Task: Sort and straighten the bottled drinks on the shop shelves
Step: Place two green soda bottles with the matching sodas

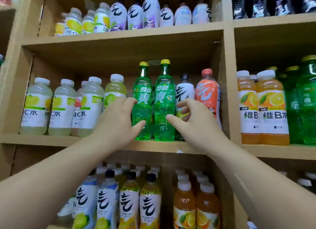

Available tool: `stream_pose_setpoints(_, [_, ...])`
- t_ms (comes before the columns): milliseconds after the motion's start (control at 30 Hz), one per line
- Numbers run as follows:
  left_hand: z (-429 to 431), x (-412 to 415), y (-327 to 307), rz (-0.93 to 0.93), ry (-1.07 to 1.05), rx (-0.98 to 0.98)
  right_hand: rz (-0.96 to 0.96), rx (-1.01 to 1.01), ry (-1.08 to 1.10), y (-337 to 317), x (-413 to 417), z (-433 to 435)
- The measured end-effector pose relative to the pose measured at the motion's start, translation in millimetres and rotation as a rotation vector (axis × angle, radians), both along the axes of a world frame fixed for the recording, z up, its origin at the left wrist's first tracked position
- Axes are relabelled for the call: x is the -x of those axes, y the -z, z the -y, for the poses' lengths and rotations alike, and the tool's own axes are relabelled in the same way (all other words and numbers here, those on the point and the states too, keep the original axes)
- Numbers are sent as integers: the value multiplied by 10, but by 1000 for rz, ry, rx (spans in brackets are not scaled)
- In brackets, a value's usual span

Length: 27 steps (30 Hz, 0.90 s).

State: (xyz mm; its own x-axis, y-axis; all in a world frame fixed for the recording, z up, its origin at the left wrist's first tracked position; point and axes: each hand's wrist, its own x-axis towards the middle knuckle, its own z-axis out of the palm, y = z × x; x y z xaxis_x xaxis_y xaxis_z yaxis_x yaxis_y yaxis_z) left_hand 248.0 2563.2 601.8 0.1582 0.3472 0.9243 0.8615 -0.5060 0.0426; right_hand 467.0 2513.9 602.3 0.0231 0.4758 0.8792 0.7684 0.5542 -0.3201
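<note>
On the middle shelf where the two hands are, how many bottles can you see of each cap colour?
White caps: 5
Yellow caps: 2
Dark cap: 1
Orange cap: 1
Total: 9 visible

Dark bottles (266,3) at top right, caps beyond the upper edge.
</note>
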Motion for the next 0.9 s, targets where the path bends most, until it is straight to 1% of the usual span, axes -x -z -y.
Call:
stream_pose_setpoints(133, [-166,-31,9,16,50,34,-28,40,127,29,164,-162])
stream_pose_setpoints(233, [-250,-84,48,82,105,36,-58,-18,214,13,253,-202])
stream_pose_setpoints(367, [-349,-140,114,116,159,74,-98,-75,320,-1,363,-246])
stream_pose_setpoints(500, [-426,-125,123,134,202,93,-74,-140,387,58,414,-296])
stream_pose_setpoints(600, [-473,-94,119,155,283,101,-51,-146,415,77,436,-319])
stream_pose_setpoints(700, [-487,-91,147,185,296,55,-36,-157,416,76,443,-332])
stream_pose_setpoints(900, [-403,-77,240,246,277,-93,-82,-238,266,121,406,-348])
